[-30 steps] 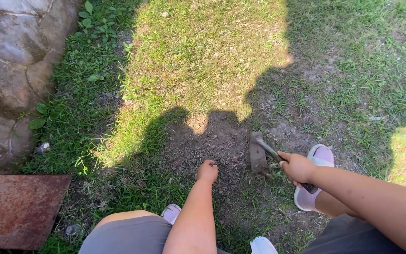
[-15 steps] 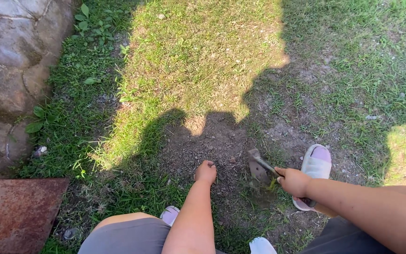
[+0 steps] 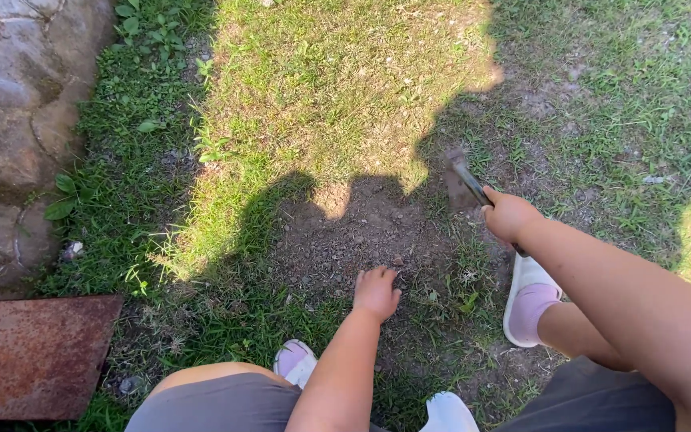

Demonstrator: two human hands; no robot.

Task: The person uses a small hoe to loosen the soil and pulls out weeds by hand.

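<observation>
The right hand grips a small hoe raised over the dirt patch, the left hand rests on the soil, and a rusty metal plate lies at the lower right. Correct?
Not quite. The rusty metal plate lies at the lower left, as the head view shows. The right hand does grip the small hoe, and the left hand rests on the dirt patch.

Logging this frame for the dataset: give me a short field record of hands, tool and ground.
left hand: left hand resting on the bare soil patch, fingers down
right hand: right hand closed on the handle of a small hoe, blade raised over the grass
ground: sunlit grass, partly shaded
left side: stone slabs; rusty metal plate
footwear: pale slipper
</observation>
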